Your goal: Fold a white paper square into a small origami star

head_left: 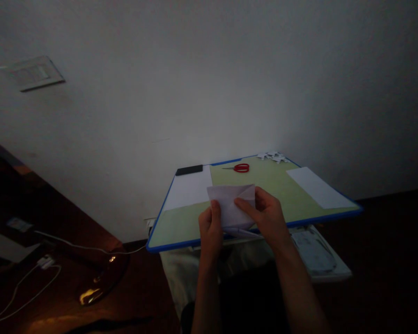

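Note:
A folded sheet of white paper [230, 208] is held up between both hands, over the near edge of a small table [268, 190] with a pale green top and a blue rim. My left hand [211, 227] grips its left side, thumb on the front face. On the right side, my right hand [266, 213] pinches it, with the thumb lying across the upper face and the fingers behind. Creases show at the paper's upper right corner, and a folded flap hangs at its bottom edge.
Red-handled scissors [241, 168] lie at the back of the table. White paper sheets [191, 187] rest left and right, with a dark flat object [189, 170] at the back left. Cut paper pieces [273, 157] are piled at the back right. White cables [90, 249] run at the left.

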Motion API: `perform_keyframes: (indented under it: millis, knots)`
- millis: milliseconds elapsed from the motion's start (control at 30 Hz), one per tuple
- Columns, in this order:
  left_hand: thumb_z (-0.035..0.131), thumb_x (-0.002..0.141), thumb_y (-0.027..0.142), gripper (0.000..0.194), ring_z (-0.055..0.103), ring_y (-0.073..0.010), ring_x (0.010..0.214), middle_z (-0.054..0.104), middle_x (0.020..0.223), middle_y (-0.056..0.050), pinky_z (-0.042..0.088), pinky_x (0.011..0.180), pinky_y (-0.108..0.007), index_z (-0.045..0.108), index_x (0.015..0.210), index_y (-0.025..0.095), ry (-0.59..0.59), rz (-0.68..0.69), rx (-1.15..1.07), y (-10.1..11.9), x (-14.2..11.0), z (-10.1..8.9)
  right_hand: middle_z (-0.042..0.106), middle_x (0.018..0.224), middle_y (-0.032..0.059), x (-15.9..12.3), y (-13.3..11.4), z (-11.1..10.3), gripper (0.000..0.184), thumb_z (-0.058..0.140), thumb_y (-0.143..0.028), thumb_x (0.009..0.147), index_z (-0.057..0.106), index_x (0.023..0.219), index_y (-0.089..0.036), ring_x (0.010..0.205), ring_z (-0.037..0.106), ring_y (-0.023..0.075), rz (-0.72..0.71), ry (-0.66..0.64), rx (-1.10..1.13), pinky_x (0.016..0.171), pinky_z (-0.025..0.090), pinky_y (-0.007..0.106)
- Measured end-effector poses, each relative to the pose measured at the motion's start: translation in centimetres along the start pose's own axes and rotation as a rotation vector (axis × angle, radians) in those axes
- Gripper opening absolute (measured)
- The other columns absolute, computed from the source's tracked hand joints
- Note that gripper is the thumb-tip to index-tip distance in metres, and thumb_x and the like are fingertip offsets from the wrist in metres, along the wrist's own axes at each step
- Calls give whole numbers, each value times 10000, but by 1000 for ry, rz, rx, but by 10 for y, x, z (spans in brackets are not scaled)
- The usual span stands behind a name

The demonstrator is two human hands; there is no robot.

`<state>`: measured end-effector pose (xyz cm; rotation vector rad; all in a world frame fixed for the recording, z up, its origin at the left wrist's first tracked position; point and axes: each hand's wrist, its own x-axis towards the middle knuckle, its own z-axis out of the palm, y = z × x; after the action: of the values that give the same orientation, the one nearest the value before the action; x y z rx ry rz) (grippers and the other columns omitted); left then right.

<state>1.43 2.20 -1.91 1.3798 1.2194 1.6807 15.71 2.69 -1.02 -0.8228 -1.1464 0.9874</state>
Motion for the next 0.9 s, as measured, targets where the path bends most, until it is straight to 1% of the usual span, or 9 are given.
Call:
perform_keyframes:
  millis: [133, 267, 367, 433, 500, 567, 667, 800, 900]
  knots:
    - [642, 846, 790, 666, 429, -115, 539, 511, 582, 7, 328, 467, -230, 587, 629, 163, -69, -37, -8, 0, 2, -4, 767, 864, 27, -1, -3, -5, 206, 808, -411, 872, 749, 902, -216, 816, 714, 220, -122, -27, -113, 708, 582, 310]
    - [739, 824, 687, 546, 479, -118, 505, 579, 612, 5, 376, 440, -221, 694, 768, 145, -185, -72, -12, 2, 1, -7, 779, 1005, 42, -3, -14, -15, 117, 725, -330, 955, 795, 931, -240, 967, 718, 227, -258, -87, -212, 846, 580, 335]
    - [741, 849, 638, 504, 439, -104, 483, 522, 571, 25, 369, 428, -214, 684, 740, 149, -142, -73, -8, 4, -1, -5, 770, 1192, 67, -6, -20, -21, 200, 669, -333, 1002, 816, 1128, -285, 1112, 711, 253, -361, -147, -339, 963, 583, 393]
    - [757, 837, 627, 504, 424, -99, 486, 501, 559, 31, 361, 429, -209, 666, 701, 151, -101, -68, -1, 5, -2, -2, 733, 1335, 68, -9, -21, -22, 316, 633, -356, 1030, 750, 1323, -333, 1260, 673, 270, -423, -206, -375, 1082, 554, 448]
    - [764, 824, 628, 508, 414, -95, 482, 494, 551, 36, 346, 427, -207, 661, 689, 150, -76, -73, -5, 7, -2, -1, 674, 1451, 58, -11, -21, -22, 397, 609, -387, 1048, 665, 1440, -375, 1371, 613, 275, -471, -279, -368, 1155, 516, 485]
    - [776, 807, 619, 496, 410, -94, 480, 502, 548, 38, 331, 426, -206, 674, 699, 146, -62, -81, -14, 7, -2, -1, 617, 1525, 53, -13, -21, -21, 409, 594, -412, 1058, 637, 1465, -404, 1392, 594, 274, -477, -349, -371, 1146, 529, 495]
    - [795, 785, 586, 457, 423, -98, 488, 543, 568, 32, 334, 428, -204, 709, 737, 139, -44, -88, -33, 6, 0, -3, 565, 1571, 47, -14, -19, -21, 376, 585, -412, 1065, 656, 1433, -434, 1367, 598, 273, -453, -392, -431, 1098, 561, 500]
    - [779, 809, 610, 480, 509, -120, 540, 638, 665, 2, 388, 441, -203, 747, 853, 133, -50, -102, -87, 4, 2, -5, 565, 1542, 64, -13, -15, -19, 357, 579, -377, 1072, 678, 1413, -415, 1408, 559, 273, -447, -395, -487, 1137, 532, 509]
    - [676, 896, 675, 523, 515, -114, 523, 599, 667, 20, 400, 428, -197, 700, 879, 153, -48, -119, -193, 2, 1, -2, 596, 1476, 87, -10, -11, -16, 362, 574, -345, 1075, 681, 1417, -389, 1398, 565, 268, -486, -343, -515, 1165, 508, 520]
